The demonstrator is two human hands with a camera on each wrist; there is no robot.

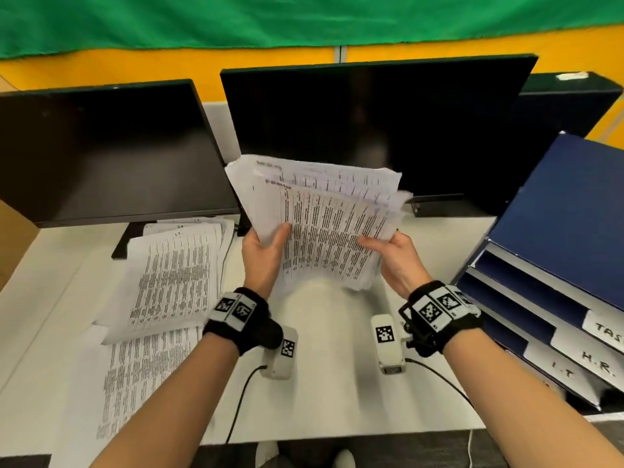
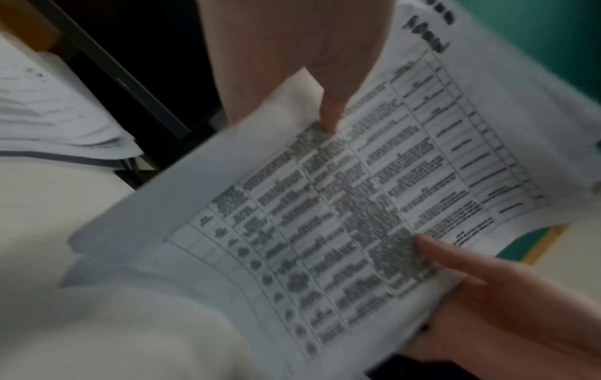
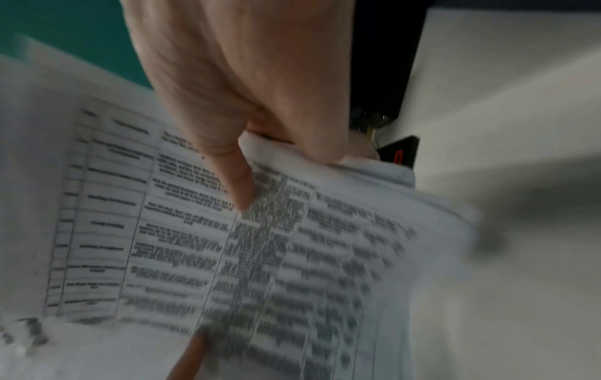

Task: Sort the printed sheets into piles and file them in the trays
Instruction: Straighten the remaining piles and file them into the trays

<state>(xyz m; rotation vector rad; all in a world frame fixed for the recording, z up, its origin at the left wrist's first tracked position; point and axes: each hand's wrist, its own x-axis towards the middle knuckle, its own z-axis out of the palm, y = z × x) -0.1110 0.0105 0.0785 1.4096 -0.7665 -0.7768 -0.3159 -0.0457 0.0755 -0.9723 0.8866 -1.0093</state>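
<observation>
I hold a thick, fanned stack of printed sheets [image 1: 324, 217] up above the desk, in front of the middle monitor. My left hand [image 1: 265, 251] grips its left lower edge, thumb on the top page. My right hand [image 1: 393, 255] grips the right lower edge, thumb lying on the print. The sheets carry blurred tables of text [image 2: 341, 218] [image 3: 260, 244]. Two piles of printed sheets lie on the desk at the left: a farther pile [image 1: 172, 275] and a nearer one [image 1: 135, 376]. The blue stacked trays [image 1: 553, 265] stand at the right.
Two dark monitors [image 1: 101, 150] [image 1: 371, 130] stand behind the sheets. The trays carry handwritten labels [image 1: 597, 366] on their fronts. The white desk [image 1: 331, 393] ends at its front edge near my forearms. A cardboard box [image 1: 13, 238] sits at the far left.
</observation>
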